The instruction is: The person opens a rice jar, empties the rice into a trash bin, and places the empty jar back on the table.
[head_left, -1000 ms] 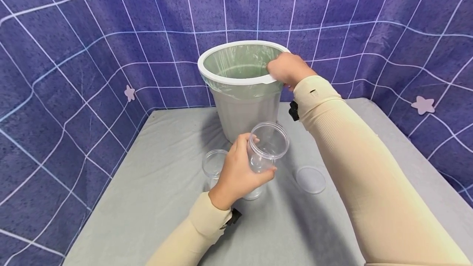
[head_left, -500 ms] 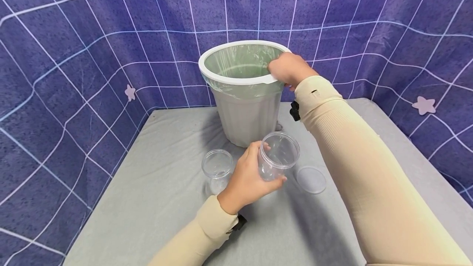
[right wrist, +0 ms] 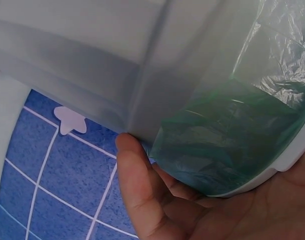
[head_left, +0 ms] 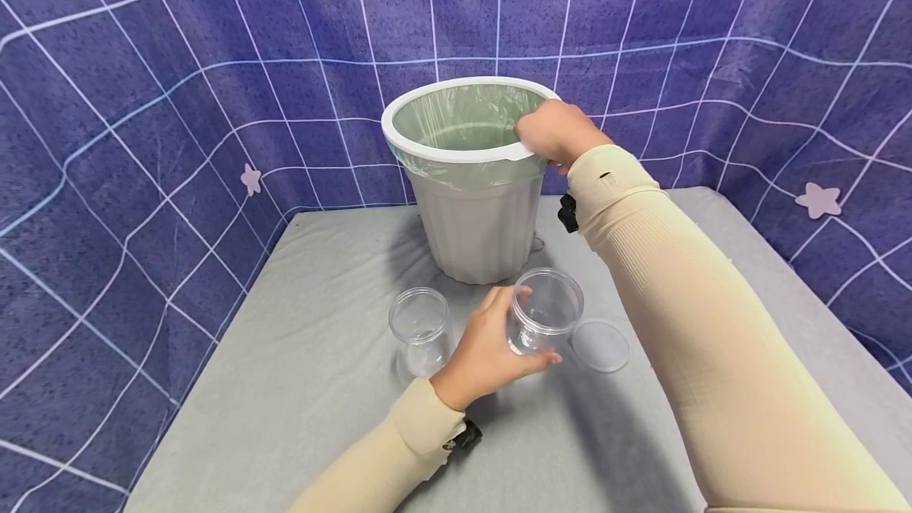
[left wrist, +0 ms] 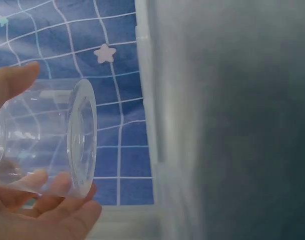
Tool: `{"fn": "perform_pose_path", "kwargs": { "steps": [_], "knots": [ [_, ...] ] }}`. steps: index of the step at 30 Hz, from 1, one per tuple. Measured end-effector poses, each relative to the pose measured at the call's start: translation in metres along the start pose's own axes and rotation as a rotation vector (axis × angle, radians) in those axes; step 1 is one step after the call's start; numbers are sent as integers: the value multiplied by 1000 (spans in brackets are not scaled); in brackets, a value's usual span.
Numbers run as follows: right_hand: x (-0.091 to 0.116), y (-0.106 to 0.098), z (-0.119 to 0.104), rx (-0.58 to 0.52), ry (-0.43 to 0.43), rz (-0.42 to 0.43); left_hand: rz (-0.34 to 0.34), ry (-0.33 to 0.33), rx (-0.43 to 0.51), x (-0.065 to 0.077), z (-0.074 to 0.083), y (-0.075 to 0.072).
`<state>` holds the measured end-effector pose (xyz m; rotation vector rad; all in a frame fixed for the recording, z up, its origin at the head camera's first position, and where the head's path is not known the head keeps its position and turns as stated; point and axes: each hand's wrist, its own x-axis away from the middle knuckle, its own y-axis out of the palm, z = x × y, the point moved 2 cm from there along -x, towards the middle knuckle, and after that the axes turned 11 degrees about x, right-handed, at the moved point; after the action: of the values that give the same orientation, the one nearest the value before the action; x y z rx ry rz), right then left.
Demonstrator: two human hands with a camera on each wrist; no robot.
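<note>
A clear plastic jar (head_left: 545, 313) is held in my left hand (head_left: 480, 359), its open mouth tilted up toward the head camera. In the left wrist view, thumb and fingers go round the jar (left wrist: 47, 135) on opposite sides. Further back, my right hand (head_left: 559, 133) grips the right side of the rim of a light grey trash can (head_left: 480, 228). A translucent green bag (head_left: 463, 174) lines the can and folds over its outside. The right wrist view shows the fingers (right wrist: 135, 185) bent outside the can, under its white rim.
Left of my left hand, a second clear jar (head_left: 420, 331) stands uncovered on the grey cloth-covered table (head_left: 285, 386). Flat on the right lies a round translucent lid (head_left: 600, 347), close to the held jar. A blue grid-patterned curtain (head_left: 321, 85) surrounds the back and sides.
My left hand has moved the held jar right and nearer to me, away from the trash can, uncovering the second jar. The right hand stays on the rim.
</note>
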<state>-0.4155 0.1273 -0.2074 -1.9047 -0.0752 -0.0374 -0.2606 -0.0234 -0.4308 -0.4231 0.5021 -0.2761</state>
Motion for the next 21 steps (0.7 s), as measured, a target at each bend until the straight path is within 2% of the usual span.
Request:
{"fn": "perform_pose_path", "kwargs": {
  "steps": [6,21],
  "knots": [
    [1,0,0,-10,4,-4,-27,-51,-19,0,-6,5],
    [-1,1,2,-21,-2,-2,-86,-92,59,-2,-20,7]
  ]
}}
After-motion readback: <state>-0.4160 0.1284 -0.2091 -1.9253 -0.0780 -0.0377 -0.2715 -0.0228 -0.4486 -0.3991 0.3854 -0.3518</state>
